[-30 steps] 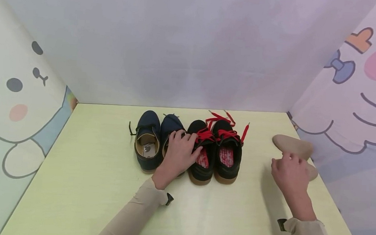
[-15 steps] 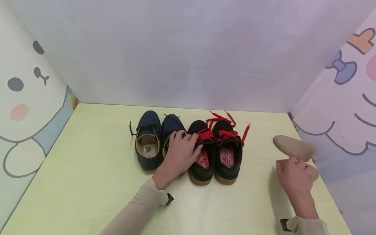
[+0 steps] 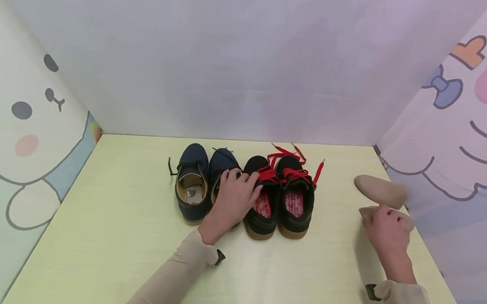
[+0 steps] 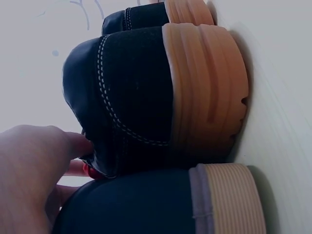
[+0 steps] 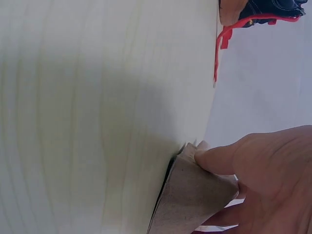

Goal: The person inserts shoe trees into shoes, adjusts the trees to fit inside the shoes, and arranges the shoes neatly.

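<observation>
Sitting far L: navy shoes (image 3: 193, 156)
Your L hand (image 3: 234, 193): over navy + black shoes (image 3: 277, 200), prob steadying, can't tell if gripping
Your R hand (image 3: 389, 232): pinching nearer beige pc (image 5: 187, 195), R edge of table (image 3: 92, 254), prob since it's thin

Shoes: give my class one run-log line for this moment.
left grip: across right navy shoe and left black shoe | right grip: pinches nearer beige piece | farther beige piece: alongside

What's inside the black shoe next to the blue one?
A red patterned insole shows inside the black shoe; the shoe's top and the left hand hide its toe end.
</observation>
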Demonstrator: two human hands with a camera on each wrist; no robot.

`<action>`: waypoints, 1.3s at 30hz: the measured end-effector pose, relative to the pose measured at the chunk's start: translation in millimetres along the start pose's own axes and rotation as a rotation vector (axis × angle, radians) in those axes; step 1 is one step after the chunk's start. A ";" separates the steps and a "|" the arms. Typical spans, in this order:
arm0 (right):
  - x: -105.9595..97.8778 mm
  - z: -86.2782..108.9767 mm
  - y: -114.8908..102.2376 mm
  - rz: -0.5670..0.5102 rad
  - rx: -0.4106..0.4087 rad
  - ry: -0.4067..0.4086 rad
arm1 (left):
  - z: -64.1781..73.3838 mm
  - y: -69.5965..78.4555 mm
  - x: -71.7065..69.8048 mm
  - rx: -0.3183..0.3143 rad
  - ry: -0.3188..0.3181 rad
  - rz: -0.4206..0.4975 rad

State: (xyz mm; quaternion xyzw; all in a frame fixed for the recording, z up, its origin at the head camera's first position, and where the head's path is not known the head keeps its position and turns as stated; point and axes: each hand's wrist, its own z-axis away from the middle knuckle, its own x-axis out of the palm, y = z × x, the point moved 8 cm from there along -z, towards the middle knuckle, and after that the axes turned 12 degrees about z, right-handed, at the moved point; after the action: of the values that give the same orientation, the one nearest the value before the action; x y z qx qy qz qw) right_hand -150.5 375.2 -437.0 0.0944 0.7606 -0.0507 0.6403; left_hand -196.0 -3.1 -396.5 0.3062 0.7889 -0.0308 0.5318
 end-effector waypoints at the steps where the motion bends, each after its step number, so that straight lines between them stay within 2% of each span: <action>1: -0.5 0.4 0.3 -0.004 0.003 0.004 | 0.0 0.1 -0.1 0.002 -0.001 0.001; 7: 0.4 1.9 1.4 -0.027 0.021 -0.015 | -1.9 -0.5 -0.4 0.002 -0.004 0.004; 13: 0.8 3.1 2.2 -0.033 0.004 -0.026 | -2.4 -0.1 -2.4 0.013 0.014 0.006; 22: 3.8 4.5 8.4 -0.070 -0.023 -0.107 | -2.5 0.2 -3.8 0.025 0.036 0.018; 27: -0.3 7.3 9.4 -0.100 -0.052 -0.070 | -2.8 -0.3 -3.0 0.024 0.038 0.018; 39: -14.8 21.0 6.6 -0.211 -0.166 0.146 | -2.6 -1.0 -3.3 0.025 0.051 0.013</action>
State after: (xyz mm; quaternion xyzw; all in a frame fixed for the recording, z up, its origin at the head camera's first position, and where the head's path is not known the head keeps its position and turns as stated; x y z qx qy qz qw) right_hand -126.4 376.3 -425.9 -0.0357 0.8123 -0.0478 0.5802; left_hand -197.8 -4.5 -392.8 0.3185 0.7999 -0.0292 0.5078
